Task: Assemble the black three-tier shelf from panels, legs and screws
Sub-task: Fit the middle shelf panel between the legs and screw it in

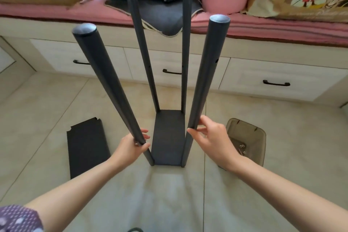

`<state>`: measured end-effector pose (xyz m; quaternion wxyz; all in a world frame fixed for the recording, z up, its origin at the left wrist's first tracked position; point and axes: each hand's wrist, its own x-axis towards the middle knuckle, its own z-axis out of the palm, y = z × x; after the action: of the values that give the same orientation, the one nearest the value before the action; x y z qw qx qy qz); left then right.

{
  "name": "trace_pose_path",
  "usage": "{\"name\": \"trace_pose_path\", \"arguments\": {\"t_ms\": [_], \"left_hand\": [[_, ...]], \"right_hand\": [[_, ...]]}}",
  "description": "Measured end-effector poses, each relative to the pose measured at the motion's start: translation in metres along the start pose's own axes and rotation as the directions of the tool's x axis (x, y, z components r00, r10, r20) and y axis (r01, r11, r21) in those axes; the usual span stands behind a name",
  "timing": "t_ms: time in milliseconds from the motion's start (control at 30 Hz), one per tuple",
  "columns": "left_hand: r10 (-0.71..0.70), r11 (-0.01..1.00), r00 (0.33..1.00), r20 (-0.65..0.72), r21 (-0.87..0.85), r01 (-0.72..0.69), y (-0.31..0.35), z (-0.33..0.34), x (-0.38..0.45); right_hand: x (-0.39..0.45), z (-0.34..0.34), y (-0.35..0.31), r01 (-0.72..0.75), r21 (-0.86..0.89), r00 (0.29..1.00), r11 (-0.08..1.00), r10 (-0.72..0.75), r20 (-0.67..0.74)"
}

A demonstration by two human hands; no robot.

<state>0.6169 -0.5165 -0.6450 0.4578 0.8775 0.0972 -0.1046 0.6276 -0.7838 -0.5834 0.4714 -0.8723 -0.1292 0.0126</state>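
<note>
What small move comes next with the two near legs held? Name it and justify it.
Probably release one leg and fetch the loose black panel lying flat on the floor tiles. All four dark round legs stand on the fitted black bottom panel; the left hand and right hand merely grip the near pair, whose side holes are empty.

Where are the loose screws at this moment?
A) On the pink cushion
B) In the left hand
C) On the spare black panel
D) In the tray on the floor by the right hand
D: the screws lie in the translucent tray on the floor beside the right hand; the spare panel is bare.
</note>
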Motion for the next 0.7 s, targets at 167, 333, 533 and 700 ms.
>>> {"name": "trace_pose_path", "arguments": {"t_ms": [167,333,533,700], "left_hand": [[0.010,1.000,1.000,-0.006,-0.028,-0.010,-0.002,0.000,0.001],[0.086,0.991,0.991,-0.106,-0.096,-0.096,0.002,-0.003,-0.012],[0.113,0.991,0.991,-0.065,-0.064,-0.117,0.004,-0.002,-0.027],[0.144,0.989,0.989,-0.015,-0.041,-0.144,0.001,0.003,-0.032]], "right_hand": [[-0.003,0.006,-0.002,0.023,-0.036,0.997,0.999,-0.026,-0.077],[-0.007,0.009,-0.004,0.045,-0.058,0.994,0.997,-0.051,-0.095],[0.003,0.009,-0.008,-0.002,-0.079,0.994,0.997,-0.006,-0.105],[0.022,-0.001,-0.006,-0.023,-0.115,0.998,0.993,0.015,-0.066]]}}
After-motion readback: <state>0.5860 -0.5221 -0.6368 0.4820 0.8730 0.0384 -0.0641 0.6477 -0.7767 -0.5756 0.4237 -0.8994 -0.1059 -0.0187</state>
